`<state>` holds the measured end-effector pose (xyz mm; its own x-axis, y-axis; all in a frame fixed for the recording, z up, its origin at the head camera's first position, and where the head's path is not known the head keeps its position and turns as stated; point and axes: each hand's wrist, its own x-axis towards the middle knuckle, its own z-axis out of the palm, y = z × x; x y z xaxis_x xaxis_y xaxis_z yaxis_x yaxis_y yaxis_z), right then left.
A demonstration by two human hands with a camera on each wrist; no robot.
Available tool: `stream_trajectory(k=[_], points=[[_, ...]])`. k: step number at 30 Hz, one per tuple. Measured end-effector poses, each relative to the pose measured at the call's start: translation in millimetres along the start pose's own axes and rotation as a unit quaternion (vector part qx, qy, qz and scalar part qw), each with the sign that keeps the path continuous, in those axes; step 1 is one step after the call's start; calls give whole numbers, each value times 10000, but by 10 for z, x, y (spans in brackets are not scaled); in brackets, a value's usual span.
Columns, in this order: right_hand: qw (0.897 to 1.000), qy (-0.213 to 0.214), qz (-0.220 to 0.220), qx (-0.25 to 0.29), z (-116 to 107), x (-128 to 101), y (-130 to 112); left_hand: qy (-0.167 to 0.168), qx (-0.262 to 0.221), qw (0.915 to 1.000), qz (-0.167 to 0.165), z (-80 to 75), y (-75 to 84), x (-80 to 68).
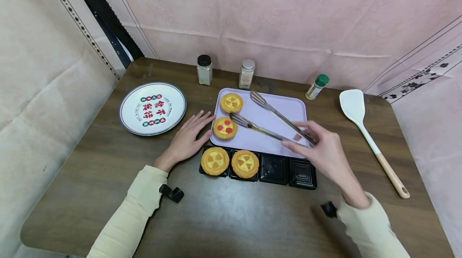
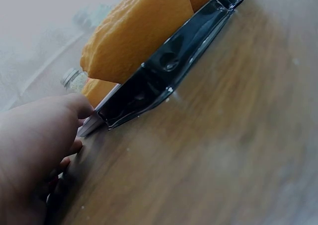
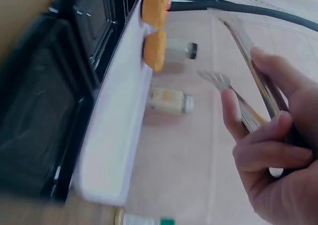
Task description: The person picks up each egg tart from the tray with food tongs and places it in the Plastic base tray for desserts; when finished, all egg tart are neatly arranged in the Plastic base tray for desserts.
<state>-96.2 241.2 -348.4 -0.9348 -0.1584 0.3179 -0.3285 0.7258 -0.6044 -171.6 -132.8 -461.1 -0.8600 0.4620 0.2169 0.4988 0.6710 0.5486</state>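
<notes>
My right hand (image 1: pixel 323 151) holds metal tongs (image 1: pixel 285 120), their two arms spread apart above a lilac tray (image 1: pixel 252 141). Nothing is between the tong tips. At the tray's left edge, my left hand (image 1: pixel 189 137) lies with fingers extended and the thumb against the tray side. On the tray's left part sit a yellow tart with a wedge pattern (image 1: pixel 232 102) and a tart with red dots (image 1: pixel 225 128). Directly in front is a black compartment tray (image 1: pixel 273 169); its two left compartments carry wedge-patterned tarts (image 1: pixel 215 161). The left wrist view shows my thumb beside the black tray's corner.
A white plate with red lettering (image 1: pixel 153 108) lies at the left. Along the back stand a black-capped jar (image 1: pixel 204 71), a grey-capped jar (image 1: pixel 247 74) and a green-capped bottle (image 1: pixel 317 87). At the right lies a white spatula with a wooden handle (image 1: pixel 369 137).
</notes>
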Motion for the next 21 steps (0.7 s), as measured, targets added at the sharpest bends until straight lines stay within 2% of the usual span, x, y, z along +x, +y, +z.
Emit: stream_trajectory(k=[4,8,14,21], points=[[9997,45,214,119,273,344,33,-24,30,10000,-26,-4,-7,-4],[9991,-77,371,169,470,519,87,-73,23,9999,-91,2,-12,-2],[9981,-240,542,180,601,614,137,-109,59,9998,-133,-2,-14,6],[9979,-415,495,83,637,611,136,-81,73,9999,-68,-1,-27,3]])
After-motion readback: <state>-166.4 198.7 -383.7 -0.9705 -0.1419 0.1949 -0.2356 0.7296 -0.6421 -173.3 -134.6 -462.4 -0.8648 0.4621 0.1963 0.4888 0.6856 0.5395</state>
